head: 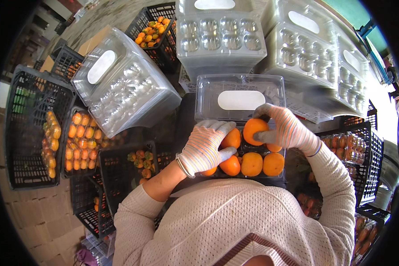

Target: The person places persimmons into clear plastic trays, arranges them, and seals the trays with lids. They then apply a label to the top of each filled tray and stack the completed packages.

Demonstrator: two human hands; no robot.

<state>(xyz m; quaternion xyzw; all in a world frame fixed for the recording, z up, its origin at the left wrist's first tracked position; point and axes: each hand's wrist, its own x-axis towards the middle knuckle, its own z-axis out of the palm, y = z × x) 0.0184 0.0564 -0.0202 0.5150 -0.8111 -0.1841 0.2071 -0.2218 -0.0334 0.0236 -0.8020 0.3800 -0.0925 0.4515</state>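
Before me lies an open clear plastic clamshell box (pixel 207 96), its hinged lid folded back and bearing a white oval label (pixel 241 100). Orange persimmons sit in the hollows of its base, with a front row including a persimmon (pixel 251 164) and another persimmon (pixel 273 164). My left hand (pixel 202 144), in a striped glove with grey fingertips, has its thumb and fingers on either side of a persimmon (pixel 232 138) at the left of the box. In my gloved right hand (pixel 287 128), a larger-looking persimmon (pixel 254 131) is pinched above the rear row. My hands partly cover the other fruit.
Tall stacks of clear clamshells stand ahead: a left stack (pixel 133 83), a middle stack (pixel 221 43) and a right stack (pixel 306 50). A black crate (pixel 159 50) of persimmons is behind. More crates flank me, including a left crate (pixel 36 83) and a right crate (pixel 374 166) with packed boxes.
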